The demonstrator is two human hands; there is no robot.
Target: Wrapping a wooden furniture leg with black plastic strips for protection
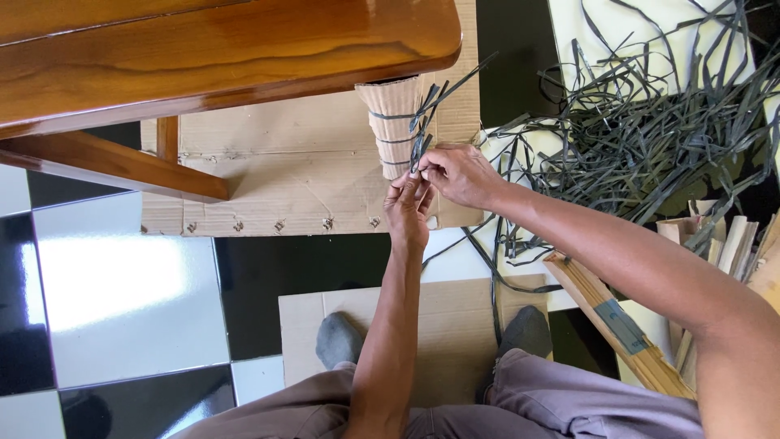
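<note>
Both hands, left hand (408,213) and right hand (457,173), are pinching closed fingers on thin dark plastic strips (422,134) at the 12 o'clock side, binding the rolled brown cardboard bundle (390,122).

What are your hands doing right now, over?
Left hand and right hand both pinching dark strap. Strap bands cardboard-wrapped table leg. Loose strap pile lies right, nothing blocking.
</note>
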